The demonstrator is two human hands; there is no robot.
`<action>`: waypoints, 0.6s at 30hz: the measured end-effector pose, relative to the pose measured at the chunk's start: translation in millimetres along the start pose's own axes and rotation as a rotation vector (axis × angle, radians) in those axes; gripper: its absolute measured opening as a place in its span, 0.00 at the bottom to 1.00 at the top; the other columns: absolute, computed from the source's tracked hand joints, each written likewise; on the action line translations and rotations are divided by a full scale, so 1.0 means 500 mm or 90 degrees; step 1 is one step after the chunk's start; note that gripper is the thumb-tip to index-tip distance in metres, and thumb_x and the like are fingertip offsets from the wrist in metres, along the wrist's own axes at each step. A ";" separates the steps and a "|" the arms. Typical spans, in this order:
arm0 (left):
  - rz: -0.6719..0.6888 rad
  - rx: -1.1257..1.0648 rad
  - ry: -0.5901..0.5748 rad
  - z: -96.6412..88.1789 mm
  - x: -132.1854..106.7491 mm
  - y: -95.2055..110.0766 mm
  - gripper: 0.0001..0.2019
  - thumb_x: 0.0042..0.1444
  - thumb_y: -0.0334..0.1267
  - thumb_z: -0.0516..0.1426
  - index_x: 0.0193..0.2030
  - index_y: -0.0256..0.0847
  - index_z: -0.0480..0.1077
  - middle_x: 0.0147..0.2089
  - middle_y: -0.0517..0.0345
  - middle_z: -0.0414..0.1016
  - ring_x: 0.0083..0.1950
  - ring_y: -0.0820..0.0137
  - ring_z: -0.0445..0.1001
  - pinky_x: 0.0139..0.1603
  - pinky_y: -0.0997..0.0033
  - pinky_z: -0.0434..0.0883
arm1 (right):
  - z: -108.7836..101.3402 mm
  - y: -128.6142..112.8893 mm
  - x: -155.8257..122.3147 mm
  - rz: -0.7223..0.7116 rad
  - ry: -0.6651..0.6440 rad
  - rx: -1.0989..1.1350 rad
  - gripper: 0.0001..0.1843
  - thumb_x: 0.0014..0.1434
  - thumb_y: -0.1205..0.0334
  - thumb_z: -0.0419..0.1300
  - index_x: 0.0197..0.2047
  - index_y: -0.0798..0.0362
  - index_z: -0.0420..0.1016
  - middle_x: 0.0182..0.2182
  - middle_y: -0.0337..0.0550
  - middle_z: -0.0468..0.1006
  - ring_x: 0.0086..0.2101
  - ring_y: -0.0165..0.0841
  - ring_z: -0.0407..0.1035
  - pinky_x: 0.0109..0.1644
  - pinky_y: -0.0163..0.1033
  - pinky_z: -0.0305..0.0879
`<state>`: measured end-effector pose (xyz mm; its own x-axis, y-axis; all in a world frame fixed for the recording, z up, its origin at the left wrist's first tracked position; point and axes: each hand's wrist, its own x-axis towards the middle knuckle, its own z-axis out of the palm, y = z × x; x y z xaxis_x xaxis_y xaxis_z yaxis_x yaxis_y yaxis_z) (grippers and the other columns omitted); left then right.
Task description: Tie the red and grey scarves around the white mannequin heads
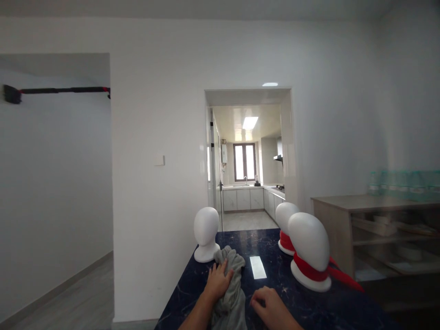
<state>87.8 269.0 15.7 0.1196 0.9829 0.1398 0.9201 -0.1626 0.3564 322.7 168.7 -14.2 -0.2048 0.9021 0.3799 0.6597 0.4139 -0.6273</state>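
Observation:
A crumpled grey cloth lies lengthwise on the dark blue marbled table, its far end bunched up. My left hand rests on its left side with the fingers spread over the fabric. To the right of the cloth, my right hand hovers over or rests on the tabletop, fingers curled in, nothing visible in them. A bare white mannequin head stands just beyond my left hand, touching or very near the cloth's far end.
Two more white mannequin heads stand at the right: a near one with a red scarf round its neck, and a farther one also wrapped in red. A wooden shelf unit with bottles on top is beyond. A doorway opens onto a kitchen.

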 end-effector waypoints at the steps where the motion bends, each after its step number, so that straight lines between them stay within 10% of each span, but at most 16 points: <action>1: -0.001 -0.003 0.019 -0.004 -0.004 0.005 0.36 0.73 0.53 0.45 0.82 0.35 0.57 0.83 0.40 0.60 0.85 0.40 0.53 0.84 0.41 0.50 | 0.000 0.000 0.002 -0.004 -0.002 -0.007 0.12 0.64 0.63 0.62 0.37 0.50 0.89 0.39 0.44 0.90 0.44 0.41 0.80 0.52 0.43 0.66; 6: 0.034 -0.031 0.090 -0.017 -0.075 0.041 0.34 0.75 0.54 0.41 0.80 0.41 0.63 0.83 0.40 0.61 0.84 0.50 0.57 0.85 0.47 0.51 | -0.007 -0.005 0.008 -0.023 0.023 -0.023 0.12 0.66 0.63 0.61 0.35 0.51 0.87 0.37 0.44 0.88 0.43 0.40 0.78 0.51 0.42 0.65; 13: 0.027 0.069 -0.062 0.020 -0.223 0.087 0.36 0.62 0.44 0.56 0.78 0.54 0.64 0.86 0.47 0.51 0.86 0.38 0.48 0.81 0.23 0.51 | -0.038 -0.009 0.007 -0.041 0.083 0.006 0.14 0.67 0.61 0.56 0.37 0.49 0.83 0.37 0.44 0.84 0.43 0.42 0.76 0.52 0.46 0.67; 18: 0.112 0.083 -0.013 0.030 -0.216 0.063 0.36 0.57 0.26 0.52 0.71 0.54 0.75 0.81 0.47 0.67 0.78 0.48 0.70 0.72 0.46 0.73 | -0.160 0.009 0.012 0.049 0.489 0.112 0.13 0.63 0.52 0.61 0.47 0.49 0.75 0.39 0.43 0.79 0.42 0.44 0.75 0.52 0.49 0.71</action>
<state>109.3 158.9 -2.3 0.2884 0.9422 0.1704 0.9246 -0.3203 0.2062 382.4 166.2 39.4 0.4361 0.6185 0.6537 0.5147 0.4245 -0.7449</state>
